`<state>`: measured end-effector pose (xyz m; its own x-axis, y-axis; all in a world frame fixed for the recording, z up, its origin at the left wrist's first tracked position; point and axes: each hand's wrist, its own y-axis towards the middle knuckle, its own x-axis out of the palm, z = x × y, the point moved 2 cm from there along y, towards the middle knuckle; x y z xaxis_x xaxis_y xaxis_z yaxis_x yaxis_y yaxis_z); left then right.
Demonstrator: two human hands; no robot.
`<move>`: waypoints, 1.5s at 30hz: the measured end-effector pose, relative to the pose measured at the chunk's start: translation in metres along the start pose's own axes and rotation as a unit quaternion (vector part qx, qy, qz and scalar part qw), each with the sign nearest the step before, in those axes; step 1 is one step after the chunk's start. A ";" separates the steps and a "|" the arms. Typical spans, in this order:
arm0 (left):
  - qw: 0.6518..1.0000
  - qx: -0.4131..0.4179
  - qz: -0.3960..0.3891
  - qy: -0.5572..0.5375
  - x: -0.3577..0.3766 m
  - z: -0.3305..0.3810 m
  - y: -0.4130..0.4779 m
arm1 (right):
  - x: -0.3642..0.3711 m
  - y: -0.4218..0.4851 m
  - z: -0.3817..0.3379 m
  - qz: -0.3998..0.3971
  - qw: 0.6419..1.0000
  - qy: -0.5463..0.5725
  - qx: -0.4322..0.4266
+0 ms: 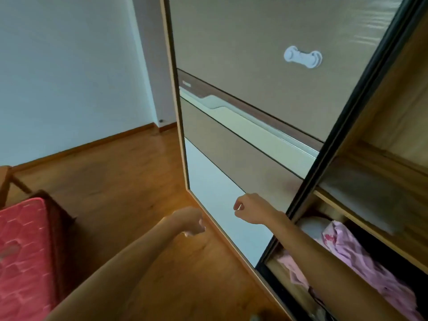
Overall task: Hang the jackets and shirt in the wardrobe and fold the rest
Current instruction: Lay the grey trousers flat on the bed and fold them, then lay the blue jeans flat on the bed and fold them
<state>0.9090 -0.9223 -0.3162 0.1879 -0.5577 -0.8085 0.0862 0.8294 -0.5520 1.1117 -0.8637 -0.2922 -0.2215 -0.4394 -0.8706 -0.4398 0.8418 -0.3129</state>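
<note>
Warm brown wooden floorboards (115,181) run up to a pale white wall (69,66) in a bare bedroom, with a tall wooden wardrobe (398,112) at the right.

A pink crumpled garment (352,249) lies inside the open lower compartment of the wardrobe, to the right of and below the fingers of both hands, under a light wooden shelf (370,228). A pale rounded object (312,225) sits just behind its upper end; what it is cannot be told. The right forearm crosses in front of the compartment and covers part of the pink cloth.

The right hand (249,208) is held up before the lower panel of the brown sliding door (243,54), its fingers clenched in a loose fist, thumb against the forefinger, with nothing seen in them. The left hand (190,221) hangs over the floor just left of the door's pale edge, apart from the right; its fingers are also curled in, blurred at the tips, and no object shows in them. Neither hand touches the garment.

Above the right fingers, the door's black frame (347,126) slants upward, and a white bone-shaped plastic latch (302,57) is stuck high on the upper panel. Far left of the left fingers lies a red quilted mattress (20,251).
</note>
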 end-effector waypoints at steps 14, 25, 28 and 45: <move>0.959 -0.223 0.020 -0.175 0.029 -0.254 -0.120 | 0.091 0.112 -0.277 -0.126 0.963 -0.093 -0.219; 0.901 -0.394 0.033 -0.178 0.009 -0.427 -0.185 | 0.140 0.216 -0.482 -0.204 0.905 -0.119 -0.354; 0.877 -0.431 0.045 -0.206 0.004 -0.456 -0.202 | 0.150 0.234 -0.527 -0.217 0.888 -0.127 -0.385; 0.797 -0.527 0.051 -0.291 0.079 -0.682 -0.300 | 0.290 0.292 -0.786 -0.274 0.816 -0.208 -0.465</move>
<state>0.2306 -1.2384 -0.3533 0.5898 -0.1254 -0.7978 -0.7705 0.2085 -0.6024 0.2346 -0.9924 -0.3378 0.4607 -0.3624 -0.8102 -0.8859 -0.1319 -0.4448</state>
